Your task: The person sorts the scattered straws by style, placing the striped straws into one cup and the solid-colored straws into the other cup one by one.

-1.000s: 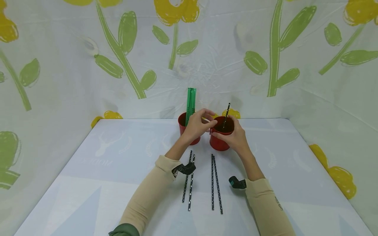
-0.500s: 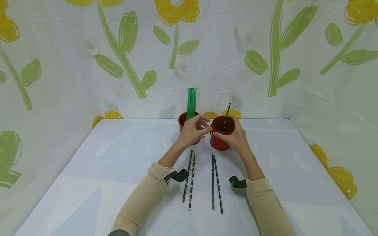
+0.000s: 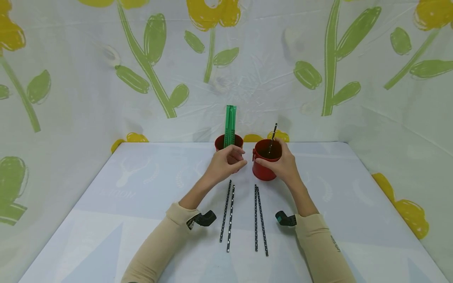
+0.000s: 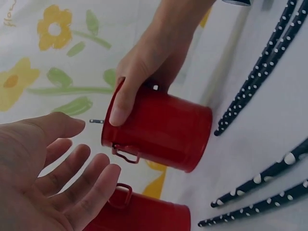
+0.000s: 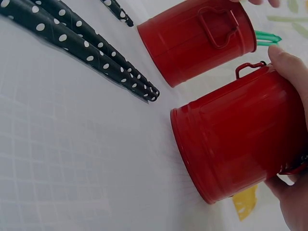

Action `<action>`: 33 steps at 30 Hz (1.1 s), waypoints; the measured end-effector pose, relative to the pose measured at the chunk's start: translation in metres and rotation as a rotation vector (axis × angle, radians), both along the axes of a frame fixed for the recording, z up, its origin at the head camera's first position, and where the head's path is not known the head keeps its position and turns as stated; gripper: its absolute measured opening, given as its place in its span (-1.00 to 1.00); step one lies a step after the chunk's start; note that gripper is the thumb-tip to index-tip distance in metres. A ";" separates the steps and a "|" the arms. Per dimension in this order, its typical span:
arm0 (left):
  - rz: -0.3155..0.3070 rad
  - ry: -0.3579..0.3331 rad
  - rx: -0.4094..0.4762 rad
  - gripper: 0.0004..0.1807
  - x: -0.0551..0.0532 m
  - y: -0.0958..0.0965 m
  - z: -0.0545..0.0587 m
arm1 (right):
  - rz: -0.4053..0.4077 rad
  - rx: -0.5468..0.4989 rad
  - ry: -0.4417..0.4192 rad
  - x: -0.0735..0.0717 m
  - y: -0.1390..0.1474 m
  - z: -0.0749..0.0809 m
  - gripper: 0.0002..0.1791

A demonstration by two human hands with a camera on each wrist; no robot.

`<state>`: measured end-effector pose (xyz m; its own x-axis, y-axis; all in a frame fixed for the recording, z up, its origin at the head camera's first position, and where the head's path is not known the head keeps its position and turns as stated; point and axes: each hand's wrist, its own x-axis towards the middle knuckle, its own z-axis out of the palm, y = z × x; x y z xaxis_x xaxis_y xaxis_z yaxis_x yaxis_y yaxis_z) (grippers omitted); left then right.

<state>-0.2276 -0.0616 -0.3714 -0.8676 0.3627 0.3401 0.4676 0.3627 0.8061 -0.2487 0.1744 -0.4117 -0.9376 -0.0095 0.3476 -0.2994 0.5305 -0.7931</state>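
My right hand [image 3: 286, 165] grips the right red bucket [image 3: 263, 172] at its rim, thumb on the near side and fingers round the far side. One dark straw [image 3: 273, 135] with white dots stands inside that bucket, leaning right. My left hand [image 3: 226, 163] holds nothing; its fingers are loosely bent in front of the left red bucket [image 3: 218, 146] and hide much of it. Several long green packets [image 3: 229, 122] stand upright in the left bucket. In the left wrist view, my left fingers [image 4: 91, 187] overlap the left bucket, apart from the right one.
Two dark polka-dot straws [image 3: 231, 220] lie on the white table [image 3: 141, 236] at the left, and two more straws [image 3: 256, 220] lie to their right, nearly touching at the far ends. A flower-print sheet [image 3: 262, 78] rises behind the table's back edge.
My left hand has drawn back from the right bucket, moving left and towards me. My right hand keeps its grip on the bucket, and the straw inside has stayed in place.
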 end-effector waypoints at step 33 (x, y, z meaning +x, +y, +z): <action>0.034 -0.191 -0.279 -0.52 0.019 -0.036 -0.033 | 0.005 -0.010 -0.016 -0.002 0.000 0.000 0.09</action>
